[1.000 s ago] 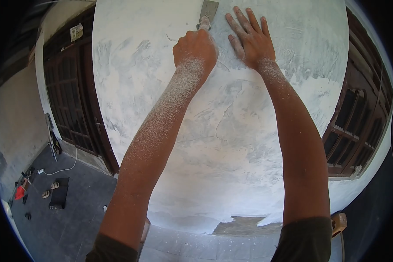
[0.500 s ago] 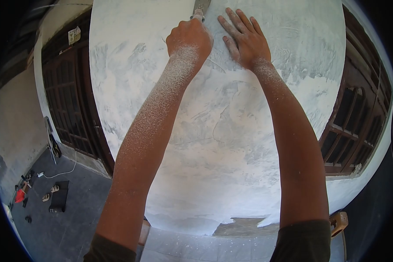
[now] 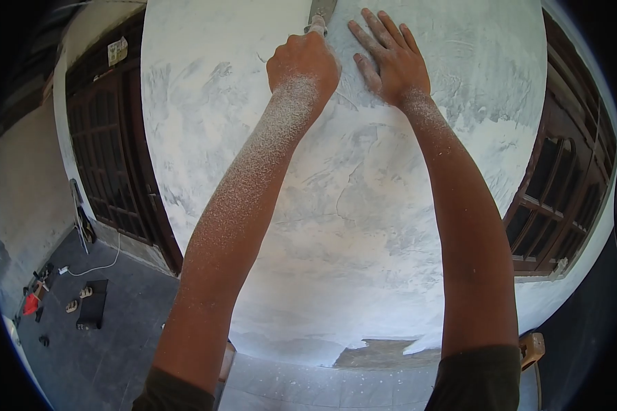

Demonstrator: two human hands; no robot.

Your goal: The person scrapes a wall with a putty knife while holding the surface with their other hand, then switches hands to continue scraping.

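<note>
My left hand (image 3: 303, 65) is closed around the handle of a putty knife, with its index finger stretched along the tool. The metal blade of the putty knife (image 3: 324, 8) points up against the wall and is cut off by the top of the head view. My right hand (image 3: 399, 65) lies flat on the wall beside it, fingers spread and dusty. White, patchy filler with grey smears and trowel marks covers the wall (image 3: 363, 198). Pale dust coats my left forearm thickly and my right wrist lightly.
A dark wooden door (image 3: 106, 151) stands to the left, and a brown window frame (image 3: 559, 192) to the right. On the floor at left are a black mat (image 3: 92, 306), sandals (image 3: 73, 306), a white cable (image 3: 97, 272) and a red item (image 3: 31, 303). A wooden piece (image 3: 532, 348) is low at right.
Both hands appear slightly farther right in the view, along with a small shift of the scene. The left hand keeps its grip on the putty knife, and the right stays flat.
</note>
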